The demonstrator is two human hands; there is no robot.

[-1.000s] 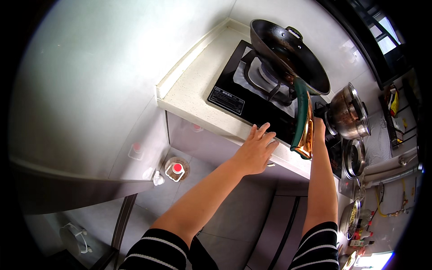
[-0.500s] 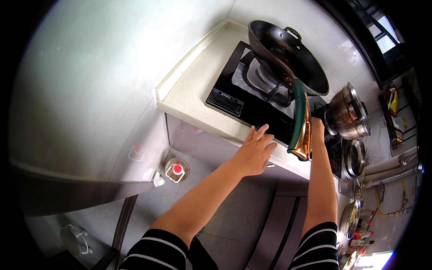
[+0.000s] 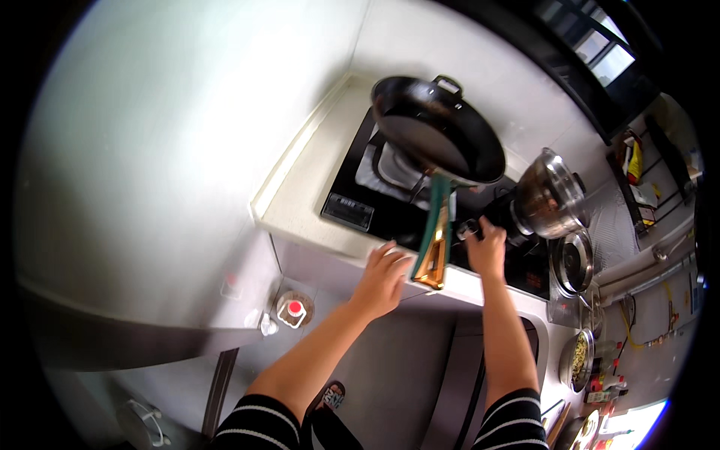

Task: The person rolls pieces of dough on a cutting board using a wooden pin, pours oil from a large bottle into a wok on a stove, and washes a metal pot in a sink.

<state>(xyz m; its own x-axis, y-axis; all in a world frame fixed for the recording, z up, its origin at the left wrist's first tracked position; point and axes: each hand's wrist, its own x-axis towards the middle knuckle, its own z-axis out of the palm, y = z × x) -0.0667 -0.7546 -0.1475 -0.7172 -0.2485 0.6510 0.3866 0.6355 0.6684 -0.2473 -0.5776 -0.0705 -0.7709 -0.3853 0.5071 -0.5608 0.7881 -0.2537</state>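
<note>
A black wok (image 3: 424,135) sits tilted on the left burner of the gas cooktop (image 3: 390,217). Its green and copper-coloured handle (image 3: 435,236) points toward me over the counter's front edge. My right hand (image 3: 487,251) is just right of this handle, its fingers closed around a round stove knob (image 3: 468,228). To the handle's left, my left hand (image 3: 381,285) is at the counter edge, fingers apart and holding nothing. Whether its fingertips touch the edge is hard to tell because of blur.
A steel pot (image 3: 551,199) stands on the right burner, with a round lidded pan (image 3: 574,262) beyond it. A bowl of chopped food (image 3: 577,360) is at the far right. Below, a red-capped jug (image 3: 294,308) stands on the floor near the wall.
The view has shifted, so the wok and counter appear lower and further left. My right hand, earlier mostly hidden behind the wok handle, now shows at the knob.
</note>
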